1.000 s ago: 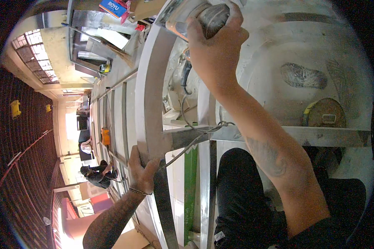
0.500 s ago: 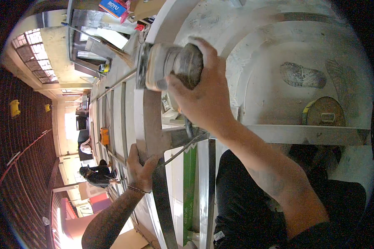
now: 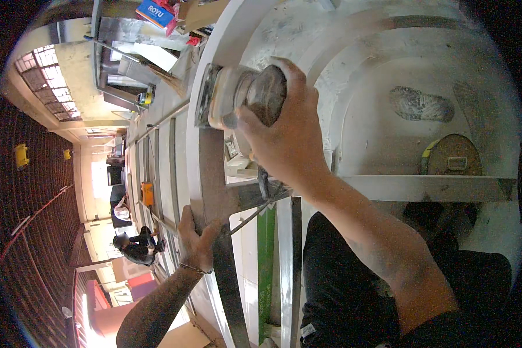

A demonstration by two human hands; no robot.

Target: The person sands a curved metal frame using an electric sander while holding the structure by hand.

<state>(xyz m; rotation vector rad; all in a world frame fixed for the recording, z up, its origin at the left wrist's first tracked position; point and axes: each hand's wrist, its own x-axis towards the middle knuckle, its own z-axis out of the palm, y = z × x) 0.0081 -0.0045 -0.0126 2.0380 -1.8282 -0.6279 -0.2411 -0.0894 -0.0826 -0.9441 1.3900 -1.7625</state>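
Note:
My right hand (image 3: 287,136) is wrapped around the rounded dark top of a dusty palm sander (image 3: 229,95). The sander's flat pad lies against the pale curved bar of a metal frame (image 3: 210,156). From the tool a dark cord (image 3: 250,216) runs down past the crossbar. My left hand (image 3: 197,243) grips the same curved bar lower down, below the sander, with the thumb on one side and fingers on the other; some fingertips are hidden. A beaded bracelet is on that wrist.
On the right, a round dusty case with a yellow edge, like a tape measure (image 3: 455,155), rests by a metal crossbar (image 3: 412,188). A dark shoe print (image 3: 422,104) marks the dusty surface. A green bar (image 3: 266,261) lies below. Another person (image 3: 138,245) crouches at left.
The sander has shifted slightly right and down along the curved bar, and its pad looks more tilted. My left hand stays on the bar.

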